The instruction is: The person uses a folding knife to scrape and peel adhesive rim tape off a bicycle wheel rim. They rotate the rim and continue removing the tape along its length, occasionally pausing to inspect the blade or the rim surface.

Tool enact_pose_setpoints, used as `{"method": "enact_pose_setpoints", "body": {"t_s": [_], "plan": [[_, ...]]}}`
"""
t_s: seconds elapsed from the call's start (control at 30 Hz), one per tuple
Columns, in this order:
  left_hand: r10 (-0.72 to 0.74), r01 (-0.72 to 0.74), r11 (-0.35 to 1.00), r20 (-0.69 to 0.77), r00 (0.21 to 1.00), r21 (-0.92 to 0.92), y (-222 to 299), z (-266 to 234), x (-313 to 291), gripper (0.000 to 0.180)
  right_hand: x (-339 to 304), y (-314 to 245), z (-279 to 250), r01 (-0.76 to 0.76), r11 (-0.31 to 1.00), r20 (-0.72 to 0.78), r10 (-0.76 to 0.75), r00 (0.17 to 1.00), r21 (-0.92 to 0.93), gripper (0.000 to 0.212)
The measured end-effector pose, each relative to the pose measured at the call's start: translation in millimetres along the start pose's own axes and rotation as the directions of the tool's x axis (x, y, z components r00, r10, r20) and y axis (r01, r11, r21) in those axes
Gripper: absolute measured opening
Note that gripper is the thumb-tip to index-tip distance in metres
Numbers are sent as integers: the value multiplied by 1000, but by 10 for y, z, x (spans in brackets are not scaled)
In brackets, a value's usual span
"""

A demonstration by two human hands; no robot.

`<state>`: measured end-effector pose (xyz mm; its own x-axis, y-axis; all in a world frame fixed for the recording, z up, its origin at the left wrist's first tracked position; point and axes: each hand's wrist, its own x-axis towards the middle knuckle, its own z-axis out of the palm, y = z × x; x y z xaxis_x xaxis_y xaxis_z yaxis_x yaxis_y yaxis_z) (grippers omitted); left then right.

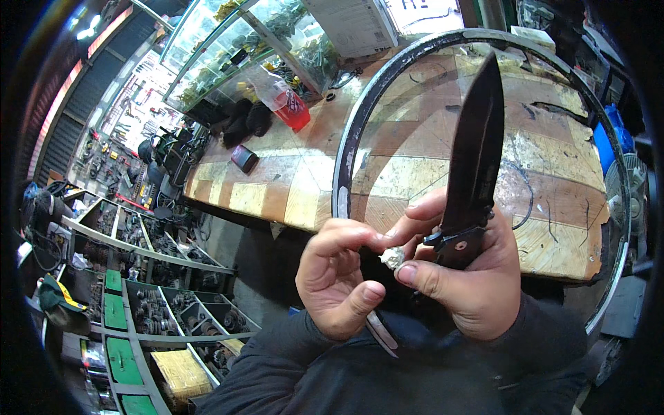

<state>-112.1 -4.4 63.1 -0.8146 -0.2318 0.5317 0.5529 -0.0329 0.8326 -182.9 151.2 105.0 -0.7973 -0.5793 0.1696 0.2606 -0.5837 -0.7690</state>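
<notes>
My right hand (477, 290) is closed round the handle of a folding knife (477, 149), whose broad black blade points up. A small white crumpled lump (392, 258) sits at my right thumb tip, seemingly pinched against the fingers. My left hand (339, 277) is just left of it, thumb well apart from the curled fingers. Its index fingertip reaches the lump or nearly so; I cannot tell whether they touch. Around both hands stands a large hoop like a wheel rim (351, 145), black with pale patches, leaning over the table and down to my lap.
A worn patchwork-topped table (277, 194) lies ahead. On it are a bag of red liquid (290, 111), a small dark box (244, 158) and a glass case (256, 48) of parts. Compartment shelving (166, 263) full of metal parts fills the left. A fan (626, 183) stands at right.
</notes>
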Motion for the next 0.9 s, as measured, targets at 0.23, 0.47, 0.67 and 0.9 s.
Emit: {"method": "enact_pose_setpoints", "body": {"t_s": [0.23, 0.47, 0.67, 0.9], "plan": [[-162, 157, 955, -1, 987, -253, 102, 190, 37, 32, 7, 95, -67, 4, 1000, 60, -4, 998, 1, 50], [-334, 308, 927, -97, 938, -214, 217, -15, -24, 29, 54, 44, -82, 37, 962, 66, -20, 998, -270, 54], [-254, 188, 956, -315, 914, -227, 341, -525, -164, 30, 359, -428, -340, 90, 753, 84, -47, 995, -652, 43], [-132, 61, 982, -422, 897, -178, 404, -1006, -406, 29, 597, -379, -1034, 170, -295, 216, -129, 968, -940, 26]]}}
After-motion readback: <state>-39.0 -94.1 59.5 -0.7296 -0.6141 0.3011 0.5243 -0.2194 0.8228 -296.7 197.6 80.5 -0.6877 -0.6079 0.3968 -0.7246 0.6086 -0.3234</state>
